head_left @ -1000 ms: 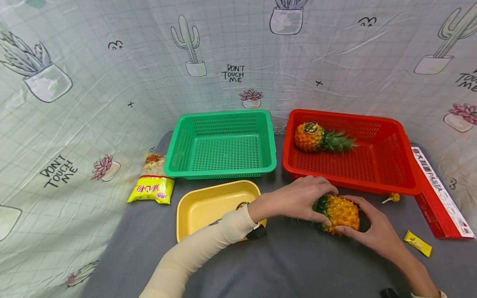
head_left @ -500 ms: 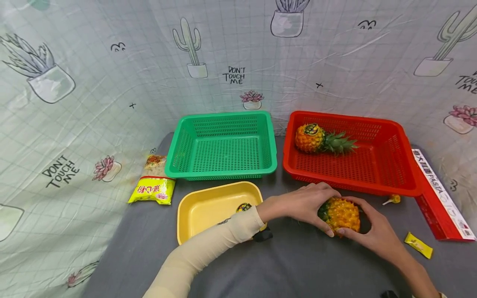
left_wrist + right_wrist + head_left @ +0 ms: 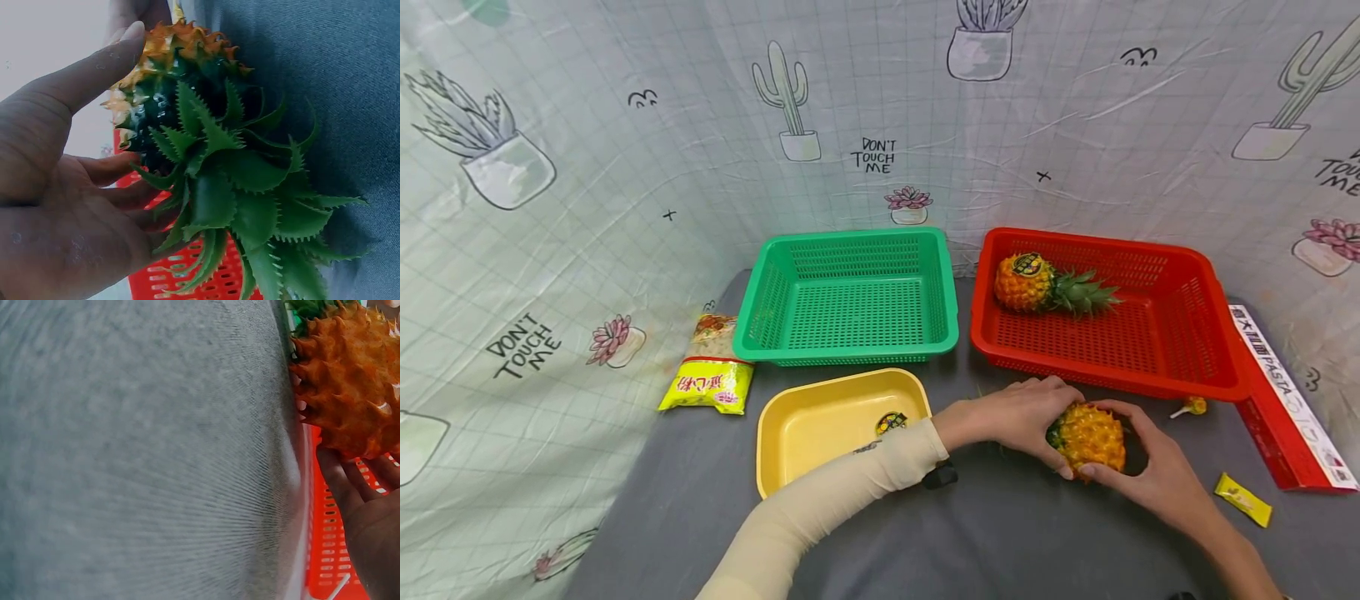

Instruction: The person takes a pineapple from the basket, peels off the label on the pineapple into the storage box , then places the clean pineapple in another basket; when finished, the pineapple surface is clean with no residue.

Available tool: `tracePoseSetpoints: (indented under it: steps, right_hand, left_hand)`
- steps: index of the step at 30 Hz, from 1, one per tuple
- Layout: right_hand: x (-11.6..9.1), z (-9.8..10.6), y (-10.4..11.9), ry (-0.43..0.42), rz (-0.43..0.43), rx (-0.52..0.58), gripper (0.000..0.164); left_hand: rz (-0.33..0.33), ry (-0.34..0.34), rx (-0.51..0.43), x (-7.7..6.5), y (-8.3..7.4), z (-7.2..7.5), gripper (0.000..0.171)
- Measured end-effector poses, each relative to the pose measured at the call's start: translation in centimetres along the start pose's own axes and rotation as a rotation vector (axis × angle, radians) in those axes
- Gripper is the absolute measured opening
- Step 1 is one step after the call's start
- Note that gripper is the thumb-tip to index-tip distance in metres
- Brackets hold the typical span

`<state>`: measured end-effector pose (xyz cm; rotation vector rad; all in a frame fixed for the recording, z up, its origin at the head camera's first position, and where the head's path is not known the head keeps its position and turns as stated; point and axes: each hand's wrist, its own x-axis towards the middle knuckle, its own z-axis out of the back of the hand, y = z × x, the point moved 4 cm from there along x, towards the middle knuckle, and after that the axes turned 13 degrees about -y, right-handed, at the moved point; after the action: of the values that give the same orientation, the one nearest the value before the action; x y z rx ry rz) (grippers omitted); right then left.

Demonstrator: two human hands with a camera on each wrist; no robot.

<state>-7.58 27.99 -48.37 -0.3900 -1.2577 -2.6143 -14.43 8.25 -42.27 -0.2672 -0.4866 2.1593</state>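
Observation:
A small orange pineapple lies on its side on the grey cloth, in front of the red basket. My left hand grips it at the crown end, thumb on the near side and fingers on the far side. My right hand holds the base end the same way, the two thumbs close together in the head view. Green toothed leaves spread past the left fingers in the left wrist view. Spiky orange skin meets the right fingertips in the right wrist view.
Another pineapple lies inside the red basket. Left of it stand a green basket and a yellow tray with a round sticker. A yellow food bag, a lollipop, a yellow packet and a pasta box lie around.
My left hand has shifted right along the pineapple, its thumb coming closer to the right thumb. My right hand keeps its hold. The head view has tilted up slightly.

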Motion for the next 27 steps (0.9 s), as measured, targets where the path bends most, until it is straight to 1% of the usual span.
tracePoseSetpoints:
  steps: [6, 11, 13, 16, 19, 20, 23, 25, 27]
  right_hand:
    - [0.5, 0.6, 0.1, 0.021, 0.033, 0.011, 0.083]
    - [0.8, 1.5, 0.6, 0.015, 0.065, 0.061, 0.084]
    - [1.0, 2.0, 0.8, -0.008, 0.081, 0.086, 0.084]
    - [1.3, 2.7, 1.3, -0.048, 0.125, 0.11, 0.084]
    - [1.7, 3.4, 2.1, -0.1, 0.217, 0.126, 0.082]
    - [1.8, 3.6, 2.7, -0.119, 0.249, 0.132, 0.08]
    - [2.3, 4.5, 3.3, -0.182, 0.324, 0.176, 0.071]
    - [2.6, 5.1, 3.5, -0.226, 0.336, 0.187, 0.066]
    - [2.8, 5.8, 3.3, -0.262, 0.324, 0.175, 0.063]
  left_hand:
    - [-0.007, -0.002, 0.051, 0.1, 0.0, -0.3, 0.093]
    - [-0.004, 0.015, 0.054, 0.1, -0.1, -0.5, 0.097]
    - [0.003, 0.027, 0.052, 0.0, -0.1, -0.7, 0.099]
    - [0.015, 0.043, 0.053, 0.0, 0.0, -0.8, 0.1]
    - [0.018, 0.05, 0.051, -0.1, 0.3, -0.9, 0.1]
    - [0.019, 0.052, 0.051, -0.1, 0.3, -0.9, 0.1]
    - [0.016, 0.058, 0.045, 0.0, 0.4, -1.0, 0.101]
    - [0.011, 0.06, 0.046, -0.1, 0.3, -1.0, 0.102]
    - [0.0, 0.057, 0.05, -0.2, 0.3, -1.1, 0.102]
